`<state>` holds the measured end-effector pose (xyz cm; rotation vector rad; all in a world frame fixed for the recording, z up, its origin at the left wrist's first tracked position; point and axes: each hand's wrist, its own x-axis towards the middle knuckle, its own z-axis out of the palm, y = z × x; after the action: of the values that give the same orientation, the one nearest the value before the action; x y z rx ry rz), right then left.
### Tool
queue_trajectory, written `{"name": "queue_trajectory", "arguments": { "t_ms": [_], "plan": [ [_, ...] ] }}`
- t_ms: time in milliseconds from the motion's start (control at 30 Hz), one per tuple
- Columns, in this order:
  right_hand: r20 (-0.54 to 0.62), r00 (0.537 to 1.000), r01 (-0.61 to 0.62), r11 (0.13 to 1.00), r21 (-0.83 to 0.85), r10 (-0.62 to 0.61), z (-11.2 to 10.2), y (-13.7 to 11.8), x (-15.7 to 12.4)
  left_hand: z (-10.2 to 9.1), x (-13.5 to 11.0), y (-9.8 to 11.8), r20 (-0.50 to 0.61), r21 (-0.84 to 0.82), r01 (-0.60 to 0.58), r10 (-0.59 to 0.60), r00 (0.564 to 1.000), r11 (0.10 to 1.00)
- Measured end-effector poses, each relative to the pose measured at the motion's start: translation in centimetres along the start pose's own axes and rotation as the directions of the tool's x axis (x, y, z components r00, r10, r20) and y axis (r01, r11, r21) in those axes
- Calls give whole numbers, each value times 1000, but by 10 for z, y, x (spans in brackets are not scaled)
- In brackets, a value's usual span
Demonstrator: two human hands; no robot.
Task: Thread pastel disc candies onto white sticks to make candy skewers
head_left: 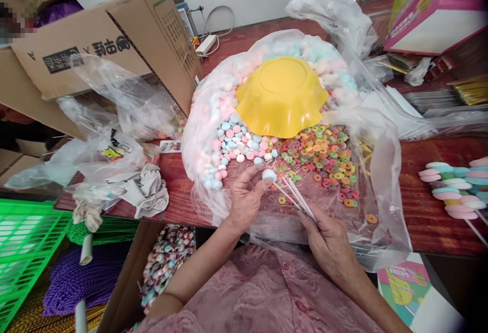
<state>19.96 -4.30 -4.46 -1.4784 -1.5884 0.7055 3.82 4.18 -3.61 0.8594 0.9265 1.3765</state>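
Note:
Between the thumb and fingers of my left hand (247, 195) is a blue and white marshmallow (269, 175). My right hand (327, 236) is closed around several thin white sticks (299, 195), which fan out toward the left. One stick tip meets the marshmallow; whether it has gone in, I cannot tell. Just beyond my hands, loose pink, blue and white marshmallows (244, 142) lie on a clear plastic bag. To their right is a spread of colourful gummy rings (328, 152). A yellow wavy-edged bowl (284, 96) rests upside down on the pile.
Finished marshmallow skewers (457, 185) lie at the table's right side. Cardboard boxes (152, 33) and crumpled plastic bags (125, 99) crowd the left. A pink printed carton (430, 15) stands at the back right. Below the left edge are a green basket (26, 251) and a box of skewers (168, 256).

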Motion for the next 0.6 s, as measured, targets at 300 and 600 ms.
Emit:
{"name": "queue_trajectory", "arguments": {
  "t_ms": [300, 600],
  "plan": [
    [-34, 997, -60, 992, 113, 64, 12, -12, -9, -5, 0, 9, 182, 512, -480, 456, 871, 712],
    [-139, 986, -56, 966, 252, 93, 17, -16, -10, -5, 3, 13, 628, 499, -847, 597, 499, 183]
  ]
}}
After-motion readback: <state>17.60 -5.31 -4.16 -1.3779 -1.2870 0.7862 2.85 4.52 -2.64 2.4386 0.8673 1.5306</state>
